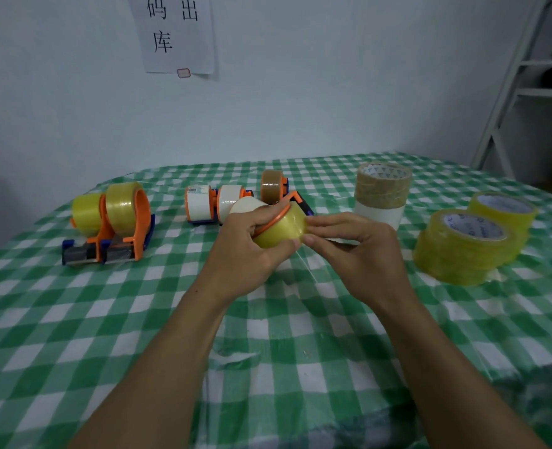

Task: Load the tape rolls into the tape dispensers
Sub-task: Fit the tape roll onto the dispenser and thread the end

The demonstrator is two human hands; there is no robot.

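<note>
My left hand (252, 247) grips an orange tape dispenser (276, 218) with a yellow clear tape roll (281, 230) seated in it, held above the table's middle. My right hand (359, 251) pinches the roll's loose end at its right side, and a thin clear strip (305, 264) trails down from it. Two loaded dispensers with yellow rolls (116, 218) lie at the left. Behind my hands lie dispensers with white rolls (216, 204) and one with a brown roll (273, 186).
A stack of brown rolls on a white roll (383, 192) stands right of centre. Two stacks of yellow rolls (469, 246) sit at the far right. The green checked tablecloth (138, 319) covers the table; a metal shelf (527, 92) stands at the back right.
</note>
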